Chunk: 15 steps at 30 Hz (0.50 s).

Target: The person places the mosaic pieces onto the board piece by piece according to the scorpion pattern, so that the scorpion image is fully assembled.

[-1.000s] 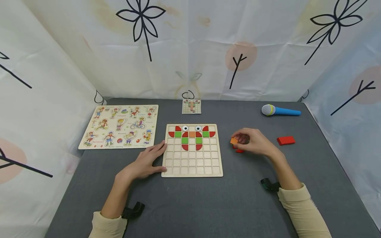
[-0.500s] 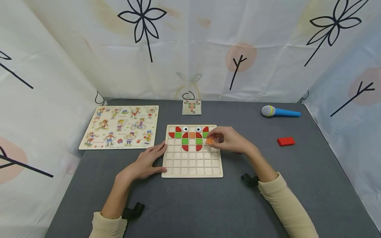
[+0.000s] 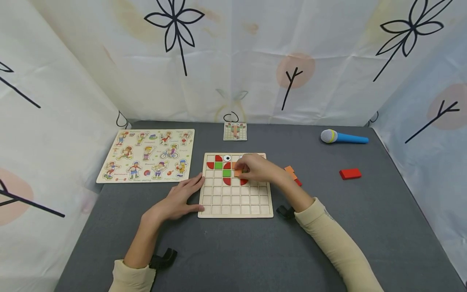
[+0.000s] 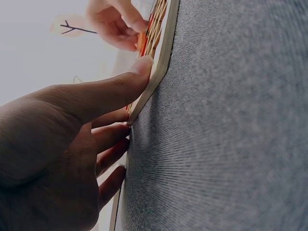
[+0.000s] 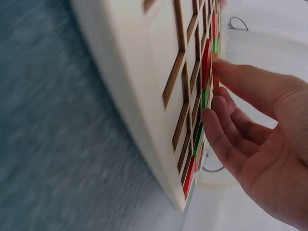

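A wooden grid board (image 3: pixel 235 200) lies on the grey table, its upper rows partly filled with red, green and orange tiles and an eye tile (image 3: pixel 227 158). My right hand (image 3: pixel 257 168) pinches an orange square tile (image 3: pixel 238 173) between thumb and fingers over the board's upper middle. It covers some of the tiles there. The right wrist view shows the tile (image 5: pixel 215 74) edge-on, close to the board's surface. At the board's left edge rests my left hand (image 3: pixel 178 198), fingers spread, with thumb (image 4: pixel 142 67) and fingertips touching the rim.
Several loose orange and red tiles (image 3: pixel 290 172) lie right of the board, partly behind the right forearm. Farther right are a red block (image 3: pixel 350 173) and a toy microphone (image 3: pixel 344 136). A picture puzzle board (image 3: pixel 146 156) lies left; a small pattern card (image 3: pixel 235 132) stands behind.
My right hand has carried the orange tile leftward from the loose pieces to above the board's upper middle. The left hand has stayed at the board's edge.
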Tool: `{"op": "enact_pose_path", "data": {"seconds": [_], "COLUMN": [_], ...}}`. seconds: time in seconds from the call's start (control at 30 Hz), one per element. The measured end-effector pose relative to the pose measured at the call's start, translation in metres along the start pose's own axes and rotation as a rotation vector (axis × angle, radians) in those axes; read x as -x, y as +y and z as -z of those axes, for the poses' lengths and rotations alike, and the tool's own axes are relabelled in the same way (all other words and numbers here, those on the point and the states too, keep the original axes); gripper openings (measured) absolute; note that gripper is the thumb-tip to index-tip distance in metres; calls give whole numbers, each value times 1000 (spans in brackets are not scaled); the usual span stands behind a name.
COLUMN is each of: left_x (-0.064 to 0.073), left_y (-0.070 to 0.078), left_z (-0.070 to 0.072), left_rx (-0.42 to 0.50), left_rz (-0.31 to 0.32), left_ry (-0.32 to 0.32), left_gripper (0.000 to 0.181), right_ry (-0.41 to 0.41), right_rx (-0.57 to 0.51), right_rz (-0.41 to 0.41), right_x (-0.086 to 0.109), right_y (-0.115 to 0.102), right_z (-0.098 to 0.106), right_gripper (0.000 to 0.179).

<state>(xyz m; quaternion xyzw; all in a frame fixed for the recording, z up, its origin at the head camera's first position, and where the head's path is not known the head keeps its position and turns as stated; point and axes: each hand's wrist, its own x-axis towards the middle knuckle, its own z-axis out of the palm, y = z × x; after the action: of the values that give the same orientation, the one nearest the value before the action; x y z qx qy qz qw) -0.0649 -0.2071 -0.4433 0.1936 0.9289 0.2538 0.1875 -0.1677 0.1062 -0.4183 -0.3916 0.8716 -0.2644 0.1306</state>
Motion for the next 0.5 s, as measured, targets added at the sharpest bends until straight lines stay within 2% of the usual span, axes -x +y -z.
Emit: {"op": "enact_pose_path", "data": {"seconds": [0.23,0.5], "left_x": [-1,-1], "left_y": [-1,-2], "left_z": [-1,0], "left_rx": [-2,-2], "left_rz": [0,-1], "left_ry": [1,-1], "left_gripper": [97,97], "right_ry": [-7,-7], "right_rx": [56,32], "right_rz": [23,-1], "right_x": [-10,-8], "right_y": [-2,-2], "right_z": [-6,-4], "right_gripper": [17,20]}}
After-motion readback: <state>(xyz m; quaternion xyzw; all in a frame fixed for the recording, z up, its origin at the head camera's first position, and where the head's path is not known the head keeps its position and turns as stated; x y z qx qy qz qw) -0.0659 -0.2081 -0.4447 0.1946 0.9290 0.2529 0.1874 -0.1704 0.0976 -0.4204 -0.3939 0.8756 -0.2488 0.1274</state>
